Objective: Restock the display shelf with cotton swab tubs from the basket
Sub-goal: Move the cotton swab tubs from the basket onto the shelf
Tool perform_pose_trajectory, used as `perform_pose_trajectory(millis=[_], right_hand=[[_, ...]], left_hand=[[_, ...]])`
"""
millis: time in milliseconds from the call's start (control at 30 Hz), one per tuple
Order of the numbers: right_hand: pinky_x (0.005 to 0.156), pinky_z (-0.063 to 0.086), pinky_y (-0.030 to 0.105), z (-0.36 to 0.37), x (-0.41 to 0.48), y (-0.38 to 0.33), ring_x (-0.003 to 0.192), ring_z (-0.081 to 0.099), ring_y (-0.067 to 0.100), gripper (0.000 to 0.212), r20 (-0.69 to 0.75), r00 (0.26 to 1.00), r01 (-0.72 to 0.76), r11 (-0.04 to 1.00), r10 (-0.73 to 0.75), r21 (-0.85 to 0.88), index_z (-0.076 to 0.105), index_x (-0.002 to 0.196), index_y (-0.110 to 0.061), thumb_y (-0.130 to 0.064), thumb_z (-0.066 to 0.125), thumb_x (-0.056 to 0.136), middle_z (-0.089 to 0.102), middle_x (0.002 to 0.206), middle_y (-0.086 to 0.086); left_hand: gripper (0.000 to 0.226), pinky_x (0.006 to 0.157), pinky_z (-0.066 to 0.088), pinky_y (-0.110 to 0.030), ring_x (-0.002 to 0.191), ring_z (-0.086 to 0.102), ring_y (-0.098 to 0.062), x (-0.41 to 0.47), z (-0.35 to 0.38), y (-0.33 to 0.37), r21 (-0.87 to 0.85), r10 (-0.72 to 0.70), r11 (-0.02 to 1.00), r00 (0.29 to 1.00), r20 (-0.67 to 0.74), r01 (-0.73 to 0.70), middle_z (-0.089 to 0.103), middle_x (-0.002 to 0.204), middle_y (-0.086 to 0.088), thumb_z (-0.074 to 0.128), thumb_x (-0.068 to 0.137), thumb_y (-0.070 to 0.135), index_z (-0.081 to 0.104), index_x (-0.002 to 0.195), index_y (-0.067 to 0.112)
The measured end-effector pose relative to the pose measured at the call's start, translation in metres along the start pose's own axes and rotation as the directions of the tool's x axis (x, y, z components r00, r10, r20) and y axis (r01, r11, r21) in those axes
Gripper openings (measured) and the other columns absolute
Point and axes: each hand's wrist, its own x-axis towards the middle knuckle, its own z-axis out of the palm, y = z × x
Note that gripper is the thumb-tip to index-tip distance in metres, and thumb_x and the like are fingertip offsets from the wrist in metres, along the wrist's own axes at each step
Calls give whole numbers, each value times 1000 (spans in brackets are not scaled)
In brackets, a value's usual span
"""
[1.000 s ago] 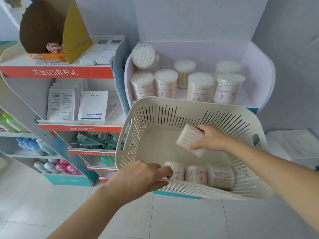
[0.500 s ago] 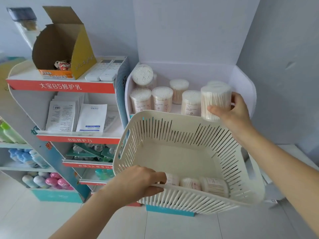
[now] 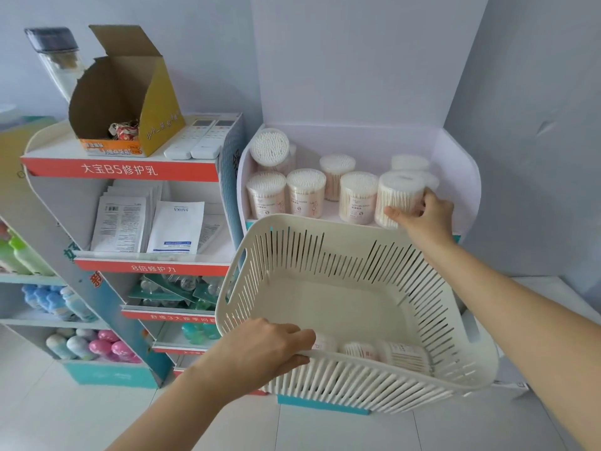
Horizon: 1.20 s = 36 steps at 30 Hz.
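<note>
My left hand (image 3: 260, 349) grips the near rim of a cream slotted basket (image 3: 455, 320), held in front of the white display shelf (image 3: 455, 177). Three cotton swab tubs (image 3: 403, 353) lie on their sides along the basket's near wall. My right hand (image 3: 426, 216) is closed on a clear cotton swab tub (image 3: 398, 196), upright at the shelf's front right, beside the front row. Several more tubs (image 3: 304, 192) stand on the shelf, with one lying on top at the back left (image 3: 270, 148).
Left of the shelf stands a red-trimmed display rack (image 3: 120, 169) with an open cardboard box (image 3: 123, 102), two white remotes (image 3: 201, 138), sachets (image 3: 146, 222) and bottles (image 3: 94, 348) lower down. Grey walls close in behind and to the right. White tiled floor lies below.
My right hand lifted a tub out of the basket, carried it up and over the far rim, and now holds it down at the shelf's front right. The basket stays held by my left hand.
</note>
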Motion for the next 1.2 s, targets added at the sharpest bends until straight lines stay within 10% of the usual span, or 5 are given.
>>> perform_pose_trajectory(millis=[233, 467, 633, 1067, 1200], right_hand=[[73, 43, 31, -4, 6, 10, 107, 55, 26, 70, 136, 984, -95, 985, 115, -145, 21, 149, -21, -18, 58, 90, 51, 131, 5], [89, 42, 42, -67, -61, 67, 116, 46, 32, 65, 170, 968, -73, 858, 183, -509, 41, 132, -15, -31, 70, 77, 50, 125, 14], [64, 44, 29, -81, -76, 92, 67, 54, 23, 21, 444, 692, -468, 822, 569, -323, 66, 99, -2, 4, 51, 85, 65, 82, 12], [38, 37, 22, -75, -83, 77, 29, 46, 13, 20, 338, 764, -569, 821, 549, -46, 54, 73, -5, 6, 45, 87, 49, 35, 0], [40, 39, 22, -72, -85, 71, 39, 53, 16, 23, 350, 792, -536, 844, 500, 7, 58, 71, -6, 8, 44, 84, 59, 54, 6]], left_hand=[[21, 46, 50, -28, 48, 55, -17, 0, 8, -3, 25, -7, 1000, 1000, -19, 8, 52, 68, 9, 31, 94, 45, 41, 90, 27], [18, 40, 46, -23, 43, 51, -12, 4, 13, -2, 37, 17, 999, 999, -43, -15, 50, 65, 11, 34, 93, 44, 42, 89, 28], [18, 36, 43, -18, 40, 51, -8, 8, 16, 0, 65, 41, 997, 999, -20, -39, 52, 62, 14, 36, 90, 46, 45, 89, 31], [47, 82, 50, -18, 89, 58, 11, 27, -29, 12, -280, -138, 906, 848, 511, 317, 64, 100, 26, 48, 64, 80, 55, 99, 49], [34, 92, 46, -20, 100, 58, 4, 87, -28, 28, -341, -36, 906, 850, 526, 250, 65, 114, 16, 46, 89, 53, 61, 112, 33]])
